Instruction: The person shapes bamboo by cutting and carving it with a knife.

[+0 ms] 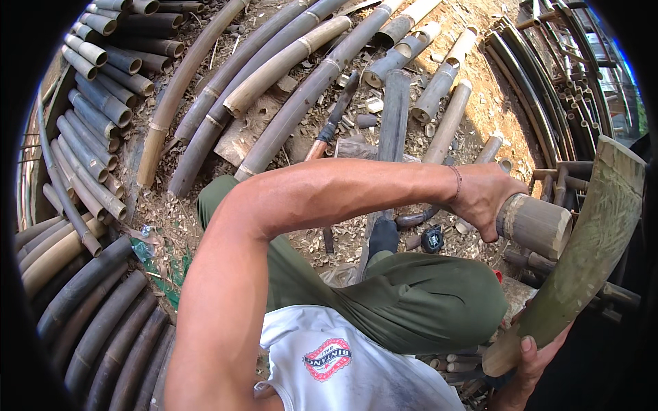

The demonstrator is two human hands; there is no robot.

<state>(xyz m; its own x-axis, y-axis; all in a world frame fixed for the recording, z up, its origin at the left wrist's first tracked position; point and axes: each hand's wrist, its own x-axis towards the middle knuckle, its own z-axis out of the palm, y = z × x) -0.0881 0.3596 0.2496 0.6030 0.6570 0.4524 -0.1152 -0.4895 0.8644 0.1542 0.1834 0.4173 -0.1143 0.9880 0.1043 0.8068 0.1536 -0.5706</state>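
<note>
My left arm reaches across to the right, and my left hand (486, 197) is closed around one end of a short bamboo piece (538, 225) with a pale cut rim. Beside that piece stands a thicker, greenish bamboo section (579, 257), tilted, its top leaning to the right. My right hand (538, 363) grips this section near its lower end, thumb on the surface; the other fingers are mostly hidden behind it. The short piece's cut end lies close to the thick section's side; whether they touch I cannot tell.
Cut bamboo poles (103, 342) are stacked along the left, with long ones (295, 116) at the far side. A dark narrow beam (392, 116) runs toward my legs. Near my knee lies a small black round object (432, 240). Shavings cover the ground. More bamboo (528, 89) leans far right.
</note>
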